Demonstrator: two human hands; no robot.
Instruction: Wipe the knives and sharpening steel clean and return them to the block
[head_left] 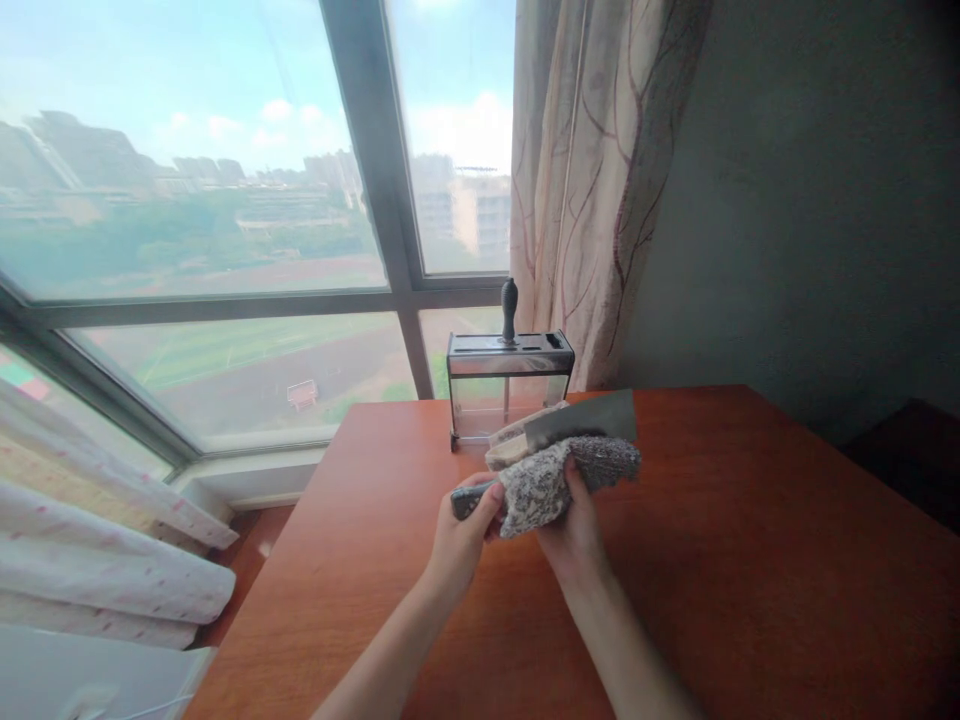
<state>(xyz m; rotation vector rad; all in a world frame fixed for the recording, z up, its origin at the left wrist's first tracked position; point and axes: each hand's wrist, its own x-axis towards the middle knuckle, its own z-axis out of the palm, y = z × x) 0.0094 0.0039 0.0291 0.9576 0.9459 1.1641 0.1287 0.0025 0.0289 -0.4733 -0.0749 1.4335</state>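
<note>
My left hand grips the dark handle of a cleaver, whose broad grey blade points right, held above the wooden table. My right hand holds a speckled grey cloth folded around the lower edge of the blade. Behind my hands stands a clear knife block with a metal top and one dark-handled tool upright in a slot.
A large window runs along the left and back, with a patterned curtain at the right of it and a grey wall further right. Pale curtain fabric hangs at the lower left, past the table's left edge.
</note>
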